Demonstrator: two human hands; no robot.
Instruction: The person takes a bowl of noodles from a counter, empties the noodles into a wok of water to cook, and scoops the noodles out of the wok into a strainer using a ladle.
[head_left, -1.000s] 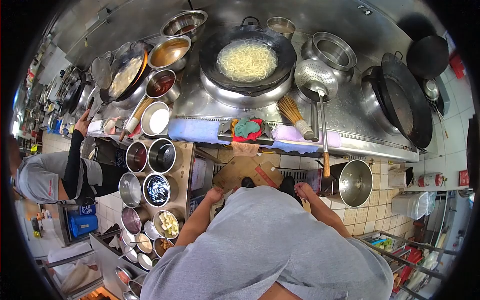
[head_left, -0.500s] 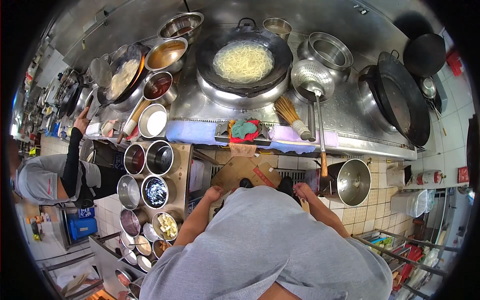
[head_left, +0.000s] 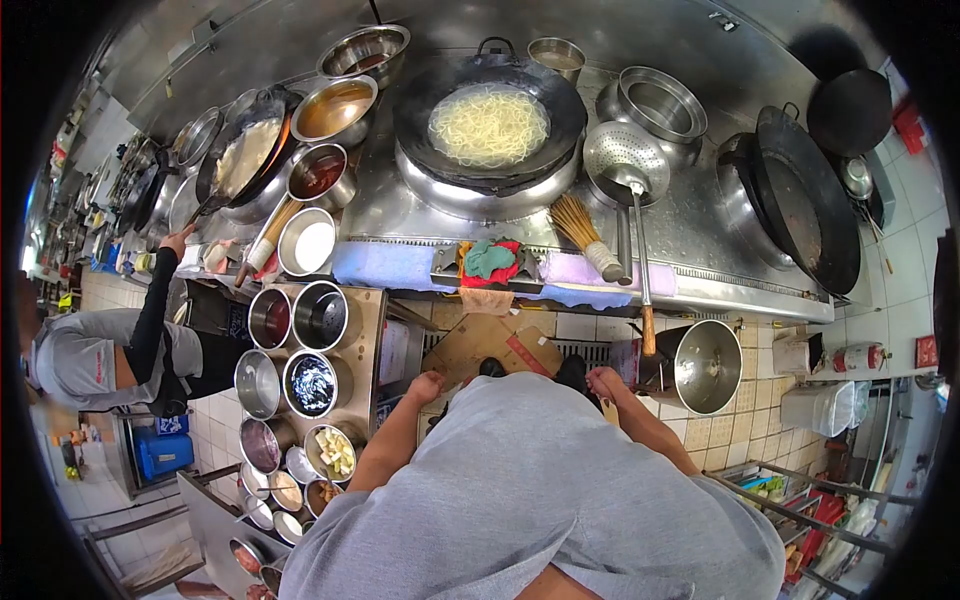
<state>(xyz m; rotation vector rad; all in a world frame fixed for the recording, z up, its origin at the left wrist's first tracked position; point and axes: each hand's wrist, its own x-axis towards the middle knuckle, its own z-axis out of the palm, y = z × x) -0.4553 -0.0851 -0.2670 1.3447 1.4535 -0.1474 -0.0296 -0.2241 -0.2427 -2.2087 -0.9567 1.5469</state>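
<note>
My left hand (head_left: pixel 427 387) hangs low beside the grey shirt (head_left: pixel 520 450), its fingers curled closed. On the other side my right hand (head_left: pixel 604 383) is also closed, near a small pale strip at its wrist side. What either hand may hold is too small to make out. Ahead on the stove, a black wok (head_left: pixel 420 130) holds pale noodles (head_left: pixel 490 126) in liquid, and neither hand touches it. A perforated skimmer (head_left: pixel 627 160) rests right of the wok, its wooden handle (head_left: pixel 648 330) reaching past the counter edge towards my right hand.
At left, a co-worker's hand (head_left: pixel 179 241) is at another wok (head_left: pixel 240 160). Metal pots of sauces (head_left: pixel 318 384) stand on the left-hand table. A bamboo brush (head_left: pixel 580 230) and folded cloths (head_left: pixel 385 264) line the counter edge. A deep steel pot (head_left: pixel 708 366) stands right.
The co-worker's hand has moved down and slightly right, and the wok on that side has shifted. My own hands look unmoved.
</note>
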